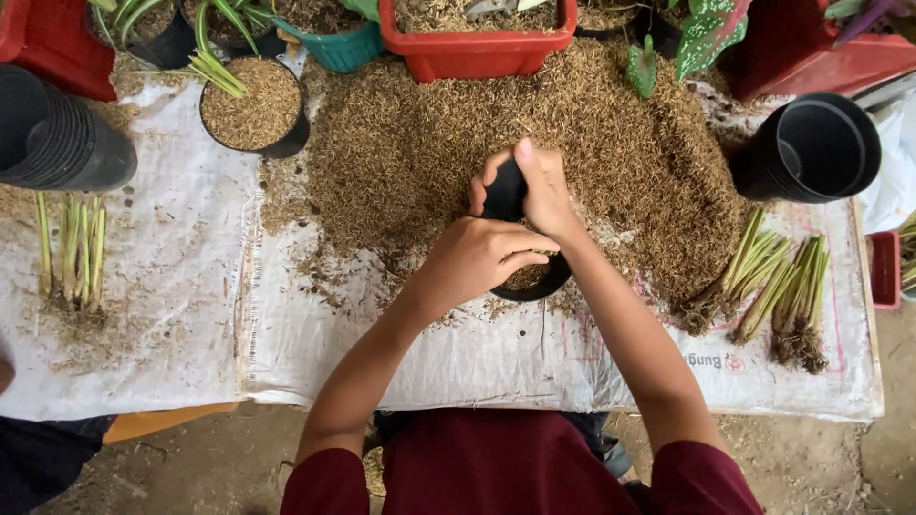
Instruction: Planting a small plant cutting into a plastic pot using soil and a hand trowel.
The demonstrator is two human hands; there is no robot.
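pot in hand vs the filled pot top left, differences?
The black pot lies tilted at the husk pile, gripped by the right hand and left hand; the filled pot stands upright, untouched. The black pot holds little husk; the filled pot is brimful with a plant. Both are black.

Both bare forearms reach forward from dark red short sleeves and meet in the middle. The left hand (477,256) is loosely curled, knuckles up, fingers bent inward (their tips hidden). The right hand (534,186), just beyond it, grips with its thumb raised and 4 fingers wrapped around.
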